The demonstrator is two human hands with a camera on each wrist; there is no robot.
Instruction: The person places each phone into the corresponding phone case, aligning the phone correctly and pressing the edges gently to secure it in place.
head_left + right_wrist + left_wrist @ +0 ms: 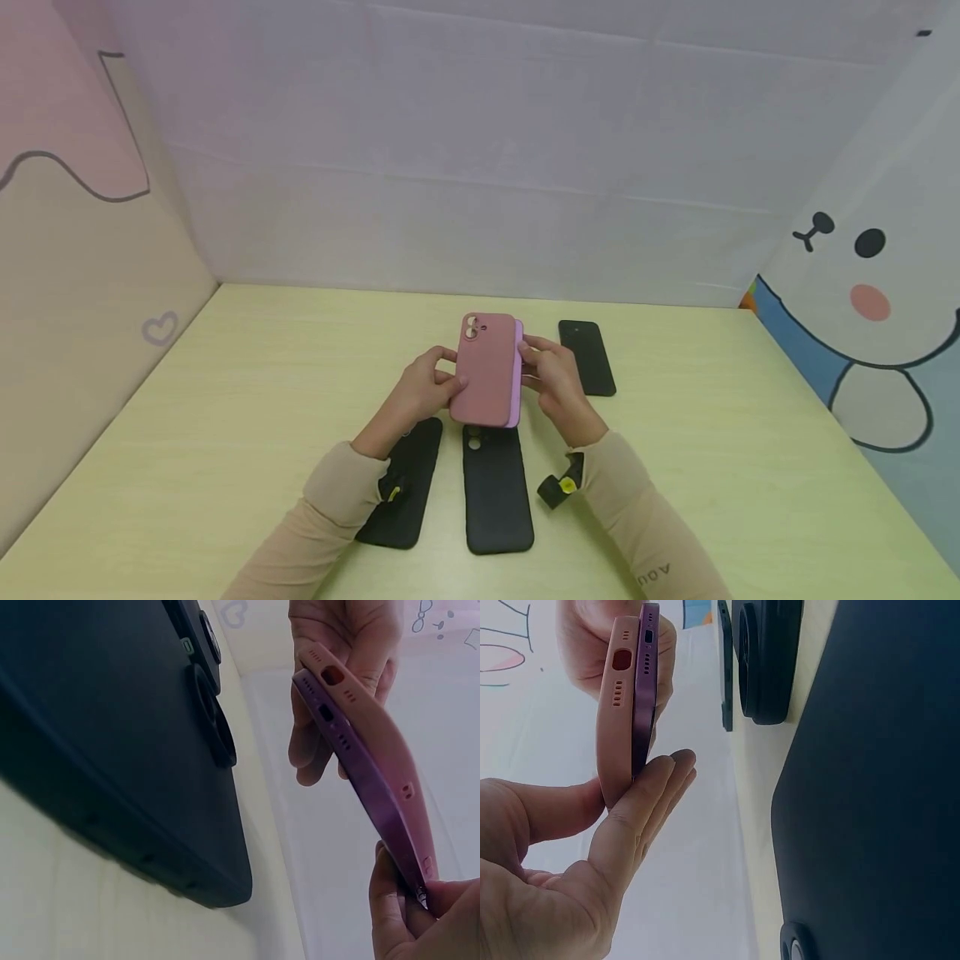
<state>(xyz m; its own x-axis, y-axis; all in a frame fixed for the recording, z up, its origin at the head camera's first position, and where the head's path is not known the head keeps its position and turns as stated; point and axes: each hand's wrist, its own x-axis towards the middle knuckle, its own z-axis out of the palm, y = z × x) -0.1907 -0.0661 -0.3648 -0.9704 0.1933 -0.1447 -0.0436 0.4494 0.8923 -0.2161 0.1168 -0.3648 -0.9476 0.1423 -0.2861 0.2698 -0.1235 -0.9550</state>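
A pink phone case (483,375) is held up above the table, its camera cutout at the top left. Behind it, a purple phone (517,392) shows as a strip along the right side. My left hand (420,387) grips the case's left edge, thumb on its back, straighter fingers behind. With thumb and fingers, my right hand (558,379) pinches the right edge of the phone. In the right wrist view, the phone (360,772) lies against the open side of the case (382,735), touching at the bottom end and not fully seated.
Two black phone cases lie on the table nearer me: one (498,500) in the middle, the other (412,500) partly under my left forearm. A black phone-shaped item (588,358) lies beyond my right hand. A pale fabric wall (480,208) stands behind the table.
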